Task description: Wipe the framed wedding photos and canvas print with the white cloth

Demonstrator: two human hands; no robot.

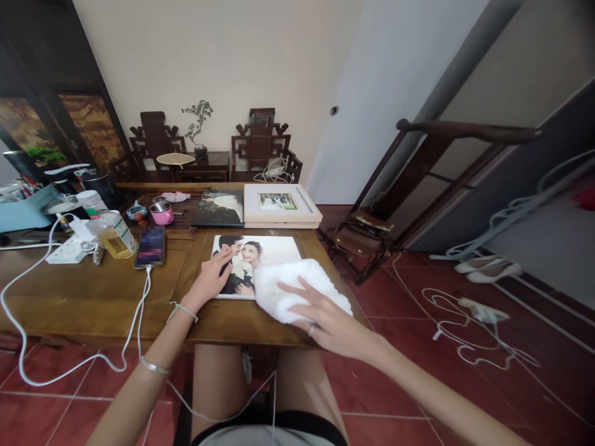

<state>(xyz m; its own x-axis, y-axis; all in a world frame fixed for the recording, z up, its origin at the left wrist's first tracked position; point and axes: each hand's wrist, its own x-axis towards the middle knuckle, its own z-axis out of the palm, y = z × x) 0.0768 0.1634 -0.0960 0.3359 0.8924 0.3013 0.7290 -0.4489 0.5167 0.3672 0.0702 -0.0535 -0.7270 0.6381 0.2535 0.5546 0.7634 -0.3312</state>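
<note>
A photo panel (279,246) of a couple lies flat on the wooden table in front of me. My left hand (214,277) rests on its left side with fingers stretched out, holding nothing. Over the panel's lower right corner and the table edge lies a folded white fluffy towel (304,279). My right hand (320,316) presses on this towel, thumb beneath and fingers across its top. The towel hides part of the picture.
Behind the panel lie a dark photo album (217,208) and a light-framed picture (283,204). To the left are a phone (150,246) on a white cable, a bottle of yellow liquid (114,234), a power strip (72,248) and a pink cup (162,214). A wooden chair (418,179) stands right.
</note>
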